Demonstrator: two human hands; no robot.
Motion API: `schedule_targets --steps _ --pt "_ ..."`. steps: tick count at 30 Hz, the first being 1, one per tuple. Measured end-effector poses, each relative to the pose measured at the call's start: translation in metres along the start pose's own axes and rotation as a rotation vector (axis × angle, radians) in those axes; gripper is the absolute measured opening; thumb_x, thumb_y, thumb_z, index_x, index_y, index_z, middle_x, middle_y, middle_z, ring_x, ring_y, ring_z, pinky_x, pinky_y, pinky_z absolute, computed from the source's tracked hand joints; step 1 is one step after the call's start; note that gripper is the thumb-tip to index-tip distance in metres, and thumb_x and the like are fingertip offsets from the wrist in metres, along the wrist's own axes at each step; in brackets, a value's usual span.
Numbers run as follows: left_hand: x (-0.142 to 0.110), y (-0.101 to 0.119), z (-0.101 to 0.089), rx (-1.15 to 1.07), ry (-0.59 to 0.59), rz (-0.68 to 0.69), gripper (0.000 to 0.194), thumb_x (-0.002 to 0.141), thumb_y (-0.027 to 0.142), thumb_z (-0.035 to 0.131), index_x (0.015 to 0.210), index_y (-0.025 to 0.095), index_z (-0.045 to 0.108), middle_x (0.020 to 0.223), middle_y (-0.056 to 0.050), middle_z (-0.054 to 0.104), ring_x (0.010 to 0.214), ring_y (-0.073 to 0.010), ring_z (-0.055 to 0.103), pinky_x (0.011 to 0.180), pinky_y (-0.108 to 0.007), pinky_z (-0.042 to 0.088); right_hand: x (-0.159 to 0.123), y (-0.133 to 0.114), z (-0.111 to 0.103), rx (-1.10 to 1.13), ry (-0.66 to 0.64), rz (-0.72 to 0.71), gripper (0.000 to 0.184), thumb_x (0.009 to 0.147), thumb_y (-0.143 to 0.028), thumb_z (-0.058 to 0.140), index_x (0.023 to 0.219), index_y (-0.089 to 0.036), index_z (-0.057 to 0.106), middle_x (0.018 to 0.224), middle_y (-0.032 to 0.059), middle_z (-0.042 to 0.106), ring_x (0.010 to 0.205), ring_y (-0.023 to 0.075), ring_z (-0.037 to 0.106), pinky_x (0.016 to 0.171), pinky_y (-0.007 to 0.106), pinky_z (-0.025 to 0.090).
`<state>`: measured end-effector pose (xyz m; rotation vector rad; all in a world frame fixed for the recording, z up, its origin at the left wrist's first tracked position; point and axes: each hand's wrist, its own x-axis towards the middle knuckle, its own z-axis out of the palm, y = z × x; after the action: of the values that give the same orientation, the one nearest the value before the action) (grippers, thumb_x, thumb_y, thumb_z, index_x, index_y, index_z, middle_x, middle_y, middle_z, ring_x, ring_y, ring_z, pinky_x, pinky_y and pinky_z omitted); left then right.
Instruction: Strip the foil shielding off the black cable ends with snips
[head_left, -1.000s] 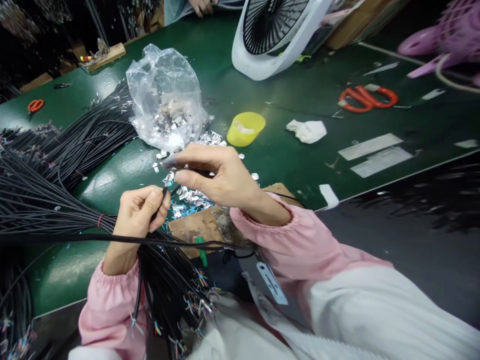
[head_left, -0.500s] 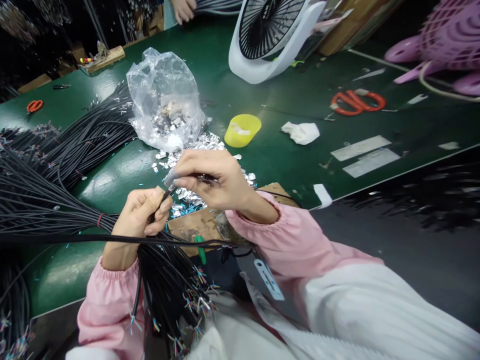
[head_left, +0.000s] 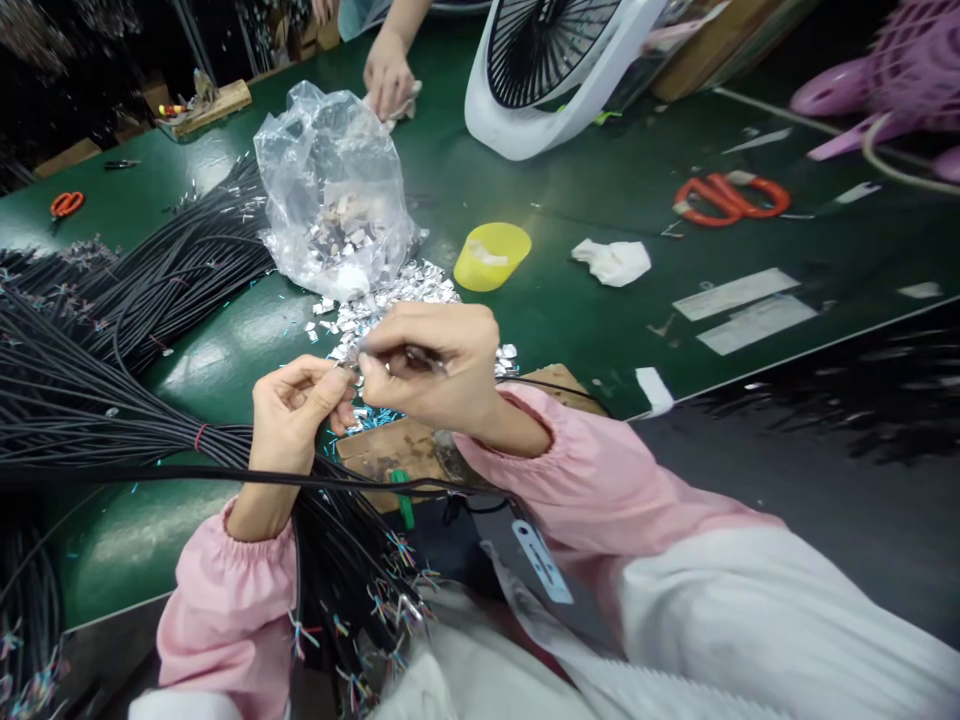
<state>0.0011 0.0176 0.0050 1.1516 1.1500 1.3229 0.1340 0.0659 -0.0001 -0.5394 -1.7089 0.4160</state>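
Note:
My left hand (head_left: 300, 405) is closed, thumb and fingers pinching the end of a black cable, most of it hidden by the hand. My right hand (head_left: 435, 365) is closed too, its fingertips meeting the left ones at the cable end. A small dark, shiny tool (head_left: 422, 358) shows inside the right fist; its kind is hard to make out. Below the left hand hangs a bundle of black cables (head_left: 337, 560) with stripped coloured wire ends. Silver foil scraps (head_left: 405, 285) and blue wire bits (head_left: 373, 420) lie just beyond the hands.
Behind the scraps sits a clear plastic bag (head_left: 330, 190); right of it are a yellow cup (head_left: 493, 257), crumpled tissue (head_left: 613, 262), a white fan (head_left: 517, 130) and orange-handled scissors (head_left: 731, 198). More cables (head_left: 172, 250) cover the left. A co-worker's hand (head_left: 388, 78) holds a cloth across the table.
My left hand has risen slightly and moved right, its fingers now closer to the right fingertips; the cable piece between them is less visible. The co-worker's hand has reached further onto the table with a cloth.

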Motion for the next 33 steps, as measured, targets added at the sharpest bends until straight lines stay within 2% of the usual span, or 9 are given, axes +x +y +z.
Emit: schedule_targets --steps 4,6,8,12,14,20,25,29,33 --pt "-0.001 -0.005 0.002 0.408 0.167 0.257 0.015 0.073 0.024 0.064 0.062 0.015 0.057 0.050 0.004 0.052 0.042 -0.0057 0.045 0.040 -0.017 0.034 -0.006 0.000 -0.003 -0.130 -0.064 -0.194 0.010 0.074 -0.015 0.055 0.066 -0.014 0.061 0.057 0.0005 0.058 0.050 0.0066 0.047 0.047 0.019 0.036" --pt "-0.001 -0.009 0.004 0.695 0.213 0.436 0.015 0.070 0.012 0.059 0.056 0.015 0.054 0.053 0.003 0.051 0.048 -0.0069 0.046 0.045 -0.019 0.034 -0.006 0.000 -0.003 -0.119 -0.141 -0.164 0.010 0.074 -0.016 0.056 0.065 -0.013 0.061 0.056 -0.0001 0.056 0.049 0.0066 0.046 0.046 0.020 0.035" --pt "-0.001 -0.013 0.006 0.860 0.168 0.524 0.018 0.069 0.009 0.055 0.052 0.015 0.053 0.052 0.003 0.049 0.049 -0.0077 0.046 0.048 -0.020 0.035 -0.003 0.000 -0.003 -0.074 -0.155 -0.019 0.011 0.071 -0.014 0.056 0.061 -0.013 0.060 0.055 -0.0017 0.053 0.048 0.0059 0.043 0.046 0.020 0.034" --pt "-0.001 -0.010 0.004 0.737 0.188 0.355 0.009 0.074 0.020 0.060 0.068 0.015 0.063 0.062 0.001 0.059 0.050 -0.0077 0.051 0.048 -0.019 0.040 0.008 0.005 -0.002 -0.076 0.010 0.357 0.030 0.072 -0.020 0.059 0.045 -0.015 0.047 0.044 -0.0056 0.037 0.045 0.0046 0.030 0.045 0.021 0.027" --pt "-0.001 -0.007 0.001 0.608 0.254 0.253 0.011 0.075 0.025 0.061 0.074 0.015 0.065 0.066 0.000 0.060 0.049 -0.0070 0.051 0.045 -0.018 0.040 0.011 0.008 -0.002 -0.043 0.009 0.424 0.034 0.074 -0.027 0.060 0.045 -0.015 0.047 0.044 -0.0057 0.034 0.046 0.0048 0.028 0.045 0.021 0.026" --pt "-0.003 0.000 -0.006 0.501 0.210 0.183 0.016 0.077 0.029 0.061 0.079 0.014 0.065 0.066 0.000 0.059 0.050 -0.0070 0.052 0.044 -0.016 0.041 0.010 0.008 0.000 0.167 -0.273 0.327 0.015 0.076 -0.022 0.059 0.068 -0.010 0.064 0.061 0.0003 0.056 0.052 0.0055 0.042 0.049 0.019 0.034" --pt "-0.004 0.000 -0.005 0.509 0.194 0.156 0.014 0.076 0.027 0.061 0.072 0.013 0.064 0.057 0.002 0.057 0.043 -0.0057 0.049 0.043 -0.017 0.042 0.008 0.008 -0.001 0.097 -0.278 0.240 0.012 0.075 -0.017 0.058 0.068 -0.010 0.065 0.059 -0.0003 0.055 0.051 0.0053 0.042 0.050 0.020 0.035" --pt "-0.005 -0.002 -0.004 0.483 0.180 0.122 0.013 0.074 0.026 0.062 0.069 0.014 0.063 0.052 0.003 0.054 0.040 -0.0061 0.048 0.041 -0.016 0.040 0.007 0.006 -0.001 0.138 -0.253 0.314 0.006 0.068 -0.013 0.059 0.064 -0.010 0.062 0.056 -0.0022 0.052 0.048 0.0045 0.041 0.048 0.018 0.035" --pt "-0.005 0.001 -0.005 0.443 0.080 0.113 0.019 0.079 0.027 0.057 0.064 0.015 0.060 0.043 0.005 0.046 0.036 -0.0051 0.039 0.037 -0.017 0.032 0.008 0.003 -0.001 0.173 -0.267 0.310 0.007 0.068 -0.014 0.058 0.062 -0.011 0.060 0.056 -0.0029 0.051 0.049 0.0047 0.041 0.047 0.018 0.033"
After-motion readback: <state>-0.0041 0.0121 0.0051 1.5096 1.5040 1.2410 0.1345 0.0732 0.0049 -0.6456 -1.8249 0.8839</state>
